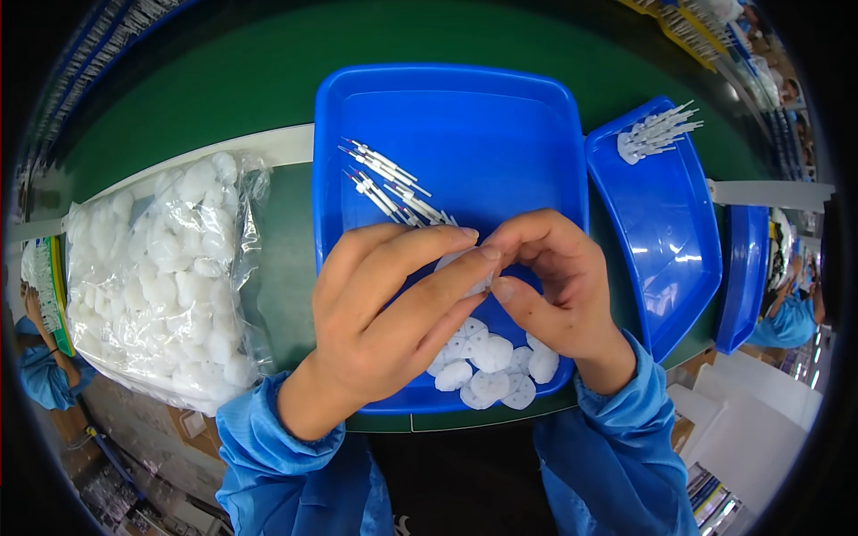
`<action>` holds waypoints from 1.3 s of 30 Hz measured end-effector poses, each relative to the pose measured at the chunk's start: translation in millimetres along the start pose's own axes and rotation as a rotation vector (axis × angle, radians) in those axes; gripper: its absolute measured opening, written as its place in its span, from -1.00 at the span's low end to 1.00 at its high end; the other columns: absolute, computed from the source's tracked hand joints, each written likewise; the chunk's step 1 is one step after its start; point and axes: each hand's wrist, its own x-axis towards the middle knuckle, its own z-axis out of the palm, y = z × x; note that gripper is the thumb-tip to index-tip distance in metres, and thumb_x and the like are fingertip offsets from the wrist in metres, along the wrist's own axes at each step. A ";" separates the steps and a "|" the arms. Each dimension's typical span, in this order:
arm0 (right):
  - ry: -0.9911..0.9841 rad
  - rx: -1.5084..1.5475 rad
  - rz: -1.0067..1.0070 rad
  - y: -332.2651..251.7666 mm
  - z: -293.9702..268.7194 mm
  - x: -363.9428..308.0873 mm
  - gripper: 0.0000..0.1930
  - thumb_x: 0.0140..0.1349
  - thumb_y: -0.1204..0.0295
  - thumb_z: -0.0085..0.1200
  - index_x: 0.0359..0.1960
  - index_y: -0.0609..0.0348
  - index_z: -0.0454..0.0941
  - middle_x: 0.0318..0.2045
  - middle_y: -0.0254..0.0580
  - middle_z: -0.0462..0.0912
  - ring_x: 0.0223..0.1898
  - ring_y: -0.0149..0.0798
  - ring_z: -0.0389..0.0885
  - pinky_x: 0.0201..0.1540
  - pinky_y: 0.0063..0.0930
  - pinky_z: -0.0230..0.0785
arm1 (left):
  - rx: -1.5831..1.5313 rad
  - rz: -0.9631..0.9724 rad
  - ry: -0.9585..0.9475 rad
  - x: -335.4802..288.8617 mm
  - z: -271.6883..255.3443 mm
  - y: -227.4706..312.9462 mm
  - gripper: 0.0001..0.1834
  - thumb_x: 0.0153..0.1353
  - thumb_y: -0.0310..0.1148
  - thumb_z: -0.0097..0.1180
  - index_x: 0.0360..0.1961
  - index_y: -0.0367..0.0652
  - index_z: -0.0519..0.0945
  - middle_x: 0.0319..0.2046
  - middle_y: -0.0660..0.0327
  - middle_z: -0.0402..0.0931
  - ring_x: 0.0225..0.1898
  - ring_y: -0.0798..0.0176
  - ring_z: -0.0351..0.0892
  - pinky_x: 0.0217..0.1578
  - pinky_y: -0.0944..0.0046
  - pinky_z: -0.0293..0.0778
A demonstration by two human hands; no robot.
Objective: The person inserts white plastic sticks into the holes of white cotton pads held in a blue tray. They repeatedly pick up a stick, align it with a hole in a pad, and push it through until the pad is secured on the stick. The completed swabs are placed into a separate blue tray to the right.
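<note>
Above the near part of a large blue tray [447,107], my two hands meet with their fingertips together. A white translucent round piece [480,286] shows between them, mostly hidden by the fingers. My left hand [384,308] grips it from the left, fingers bent over it. My right hand [563,290] pinches it with thumb and forefinger. Just beneath the hands, a loose pile of white round discs [490,386] lies in the near end of the tray. Thin white sticks [380,165] lie in the tray beyond my left hand.
On the left rests a clear plastic bag [161,277] full of white rounded pieces. A narrower blue tray [670,259] on the right carries a bundle of white sticks [660,134] at its far end. Another blue tray [746,268] stands farther right. The tabletop [241,98] is green.
</note>
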 end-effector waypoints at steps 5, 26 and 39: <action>-0.018 0.012 0.019 -0.5 -4.2 -2.1 -0.61 0.30 0.70 0.34 0.15 0.32 0.58 -0.08 -0.23 0.73 -0.07 -0.43 0.73 0.08 -0.46 0.59 | -0.003 -0.026 -0.015 1.3 -4.5 2.7 -0.39 -0.15 -0.45 0.66 0.04 -0.17 0.78 0.02 0.13 0.77 -0.07 0.03 0.68 -0.05 0.11 0.56; 0.009 0.067 0.050 -2.0 -5.5 -1.4 -0.69 0.32 0.69 0.34 0.06 0.32 0.60 -0.12 -0.21 0.78 -0.06 -0.41 0.78 0.02 -0.49 0.63 | -0.030 0.016 -0.020 -1.0 -2.1 0.7 -0.33 -0.12 -0.46 0.66 0.13 -0.18 0.74 0.02 0.13 0.81 -0.07 0.05 0.71 -0.04 0.16 0.56; 0.036 -0.961 -0.217 -7.0 14.9 86.3 -0.87 0.25 0.49 0.37 -0.18 0.15 0.75 -0.28 -0.12 0.79 -0.19 -0.15 0.82 -0.15 -0.33 0.64 | -0.552 -0.356 0.223 -10.8 -14.1 -12.2 -0.66 0.51 -0.23 0.30 0.06 -0.30 0.82 -0.05 0.09 0.64 -0.15 0.29 0.67 -0.14 0.38 0.57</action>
